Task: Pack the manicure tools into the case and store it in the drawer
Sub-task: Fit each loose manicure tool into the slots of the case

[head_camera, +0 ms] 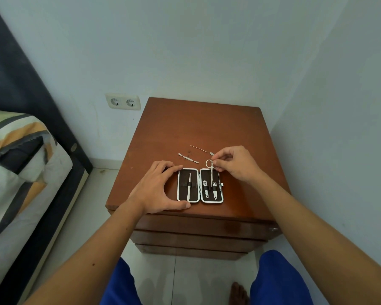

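Observation:
An open manicure case [200, 200] with a dark lining and white rim lies near the front edge of a brown wooden nightstand [198, 126]. Its left half holds one slim tool [189, 185]; its right half holds two nail clippers [210, 189]. My left hand [157, 190] cups the case's left side, thumb at the front edge, fingers at the far edge. My right hand [233, 164] pinches the ring handles of small scissors [210, 170], whose blades point down into the right half. Behind the case lie a cuticle pusher [188, 158] and a thin needle-like tool [198, 148].
Another tool's tip [211, 153] shows behind my right fingers. The nightstand has three shut drawers [198, 227] below its top. A bed [20, 172] stands to the left, walls close behind and right, a double socket [123, 101] on the wall. My knees [277, 280] are below.

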